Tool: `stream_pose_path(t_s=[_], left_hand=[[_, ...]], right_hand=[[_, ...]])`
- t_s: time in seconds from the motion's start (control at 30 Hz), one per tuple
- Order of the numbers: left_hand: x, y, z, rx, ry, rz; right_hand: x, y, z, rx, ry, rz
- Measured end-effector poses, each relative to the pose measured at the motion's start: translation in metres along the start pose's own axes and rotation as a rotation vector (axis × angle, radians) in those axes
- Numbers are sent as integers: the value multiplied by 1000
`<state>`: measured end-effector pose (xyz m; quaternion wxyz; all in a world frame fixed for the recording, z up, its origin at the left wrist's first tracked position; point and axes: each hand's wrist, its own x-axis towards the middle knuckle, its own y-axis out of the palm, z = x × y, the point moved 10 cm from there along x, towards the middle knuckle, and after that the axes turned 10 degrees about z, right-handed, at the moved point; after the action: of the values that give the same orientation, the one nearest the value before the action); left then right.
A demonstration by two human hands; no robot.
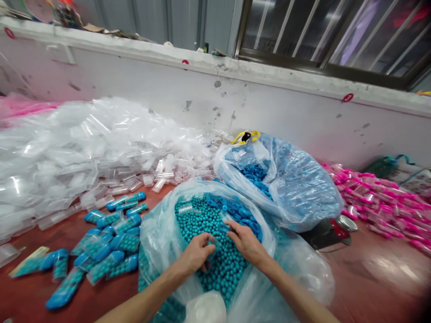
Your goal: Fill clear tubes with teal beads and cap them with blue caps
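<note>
Both hands are over an open plastic bag [156, 224] of round teal beads [218, 273]. My left hand [198, 253] is closed, its fingertips round what looks like a clear plastic tube, blurred and partly hidden, just above the beads. My right hand [245, 242] pinches a small light-blue and clear plastic piece [224, 212] between thumb and fingers. Loose blue plastic caps [240, 213] lie in the bag's far right part, beyond that hand. A short clear tube [186, 209] rests on the beads at the far left.
Left of the bag lie several bead-filled tubes with blue caps [114, 242]. A large heap of clear empty tubes [84, 148] stretches along the wall. Behind stands another bag [303, 188] with blue caps. Pink-capped tubes [377, 202] are piled right on the red table [380, 273].
</note>
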<state>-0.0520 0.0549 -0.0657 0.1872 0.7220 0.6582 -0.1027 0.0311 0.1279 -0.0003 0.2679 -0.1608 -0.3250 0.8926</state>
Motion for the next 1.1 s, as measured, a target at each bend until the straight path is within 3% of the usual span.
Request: stream_pose_path(t_s=[0.1, 0.23, 0.33, 0.5, 0.6, 0.73, 0.9, 1.1], left_hand=[[14, -7, 11, 158, -135, -74], [44, 10, 18, 119, -190, 9], [54, 24, 14, 15, -159, 90], [37, 32, -2, -179, -31, 239], [24, 31, -12, -281, 81, 279], [14, 28, -16, -284, 179, 217], [5, 32, -16, -286, 202, 179], [2, 26, -20, -213, 196, 91]], right_hand=[[0, -11, -6, -208, 47, -63], [0, -5, -23, -198, 136, 9], [-5, -10, -31, -93, 159, -32], [-16, -21, -22, 59, 89, -129], [-18, -14, -9, 121, 43, -102], [-21, -8, 8, 108, -14, -68], [-28, -14, 17, -22, -75, -156], [-23, 2, -5, 253, 61, -46]])
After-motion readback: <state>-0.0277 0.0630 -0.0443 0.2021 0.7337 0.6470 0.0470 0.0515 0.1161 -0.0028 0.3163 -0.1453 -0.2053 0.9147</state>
